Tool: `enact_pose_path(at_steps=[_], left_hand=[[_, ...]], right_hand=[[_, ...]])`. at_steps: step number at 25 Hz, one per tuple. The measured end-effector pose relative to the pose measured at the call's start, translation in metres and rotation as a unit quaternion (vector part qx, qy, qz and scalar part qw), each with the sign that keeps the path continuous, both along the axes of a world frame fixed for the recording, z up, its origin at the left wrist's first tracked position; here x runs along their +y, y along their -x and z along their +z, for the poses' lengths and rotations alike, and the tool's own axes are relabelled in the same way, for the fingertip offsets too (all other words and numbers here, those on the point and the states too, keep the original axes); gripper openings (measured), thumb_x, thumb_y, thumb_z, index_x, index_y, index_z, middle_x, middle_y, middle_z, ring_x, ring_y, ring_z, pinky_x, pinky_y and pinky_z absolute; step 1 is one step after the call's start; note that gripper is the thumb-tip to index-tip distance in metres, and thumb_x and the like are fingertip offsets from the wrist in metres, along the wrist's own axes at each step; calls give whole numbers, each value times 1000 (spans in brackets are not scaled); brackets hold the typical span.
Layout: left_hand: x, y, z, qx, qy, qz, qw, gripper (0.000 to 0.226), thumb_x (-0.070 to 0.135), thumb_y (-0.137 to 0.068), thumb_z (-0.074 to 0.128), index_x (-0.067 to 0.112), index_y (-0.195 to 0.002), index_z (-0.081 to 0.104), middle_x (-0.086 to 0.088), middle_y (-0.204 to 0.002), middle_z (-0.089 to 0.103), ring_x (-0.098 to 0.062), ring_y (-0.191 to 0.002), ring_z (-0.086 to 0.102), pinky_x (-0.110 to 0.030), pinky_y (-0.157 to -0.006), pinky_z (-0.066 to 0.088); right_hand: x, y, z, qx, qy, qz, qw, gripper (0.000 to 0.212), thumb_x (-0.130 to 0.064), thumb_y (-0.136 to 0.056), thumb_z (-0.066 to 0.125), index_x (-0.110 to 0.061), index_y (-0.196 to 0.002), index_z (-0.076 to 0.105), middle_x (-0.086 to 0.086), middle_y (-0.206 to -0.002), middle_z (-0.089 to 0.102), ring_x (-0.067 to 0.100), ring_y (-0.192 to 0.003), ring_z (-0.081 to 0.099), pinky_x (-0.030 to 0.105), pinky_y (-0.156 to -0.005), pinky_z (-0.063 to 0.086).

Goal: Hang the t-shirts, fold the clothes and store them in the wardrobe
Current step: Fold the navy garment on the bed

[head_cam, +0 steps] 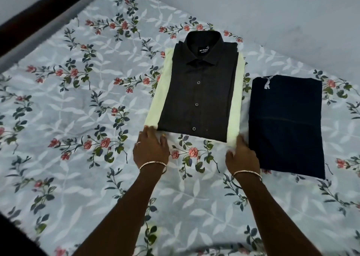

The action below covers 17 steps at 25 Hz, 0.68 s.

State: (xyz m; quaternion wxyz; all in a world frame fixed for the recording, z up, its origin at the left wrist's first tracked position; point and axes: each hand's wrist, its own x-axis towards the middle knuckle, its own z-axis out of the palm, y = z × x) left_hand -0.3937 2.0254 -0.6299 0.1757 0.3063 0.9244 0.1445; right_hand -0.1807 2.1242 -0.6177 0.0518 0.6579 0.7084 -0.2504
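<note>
On a bed (78,103) with a floral sheet, a folded dark shirt (198,92) is laid on a pale garment (155,103), collar toward the far edge. The pale garment's near corners are pinched by the left hand (152,148) and right hand (242,156). Folded jeans (286,125) lie just beside.

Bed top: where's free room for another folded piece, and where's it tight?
Widest bare patch of the bedsheet: left of the black shirt stack, out to the bed frame. Also free near the camera, around the forearms. Tight: narrow gap between stack and navy garment, where the right hand sits; left hand holds the stack's other corner.
</note>
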Motion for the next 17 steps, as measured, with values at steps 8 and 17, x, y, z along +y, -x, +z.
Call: enact_pose_path(at_steps=[8, 17], left_hand=[[-56, -26, 86, -106, -151, -5, 983, 22, 20, -95, 60, 13, -115, 66, -8, -114, 71, -28, -107, 64, -30, -90, 44], [-136, -60, 236, -132, -249, 4, 959, 13, 14, -93, 61, 11, -100, 71, -7, -95, 73, -23, -91, 65, -23, -74, 40]], right_hand=[[-71, -19, 86, 112, -69, -1, 991, 25, -20, -98, 51, -17, -109, 73, 9, -107, 72, 35, -103, 59, 36, -84, 46], [-153, -33, 235, 211, -123, 41, 969, 18, -25, -96, 55, -21, -99, 72, 3, -87, 76, 29, -90, 68, 37, -83, 54]])
